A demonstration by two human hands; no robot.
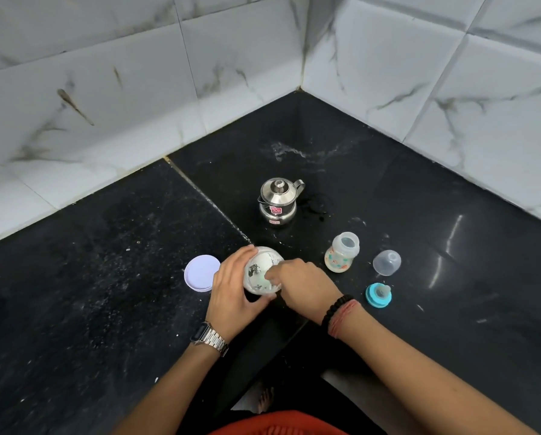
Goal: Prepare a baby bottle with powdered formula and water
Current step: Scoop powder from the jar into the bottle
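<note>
The open formula jar [263,269] is steadied near the front edge of the black counter [419,189], tipped slightly toward the person. The left hand [231,284] is wrapped around its side, fingers curled on the wall so the jar cannot slide while it is worked in. The right hand [300,282] is reached into the mouth of the jar with fingers pinched narrow; a scoop is probably held there, though it cannot be made out clearly. The jar's white lid [200,273] has been laid just beside the jar on its left, out of the way but within reach.

The baby bottle [341,254] is stood upright and uncapped just to the right of the jar, so that powder need be carried only a short way. Its clear cap [387,262] and blue teat ring [378,295] are set apart nearer the right edge. The steel kettle [277,199], presumably holding the water, is kept farther back toward the corner.
</note>
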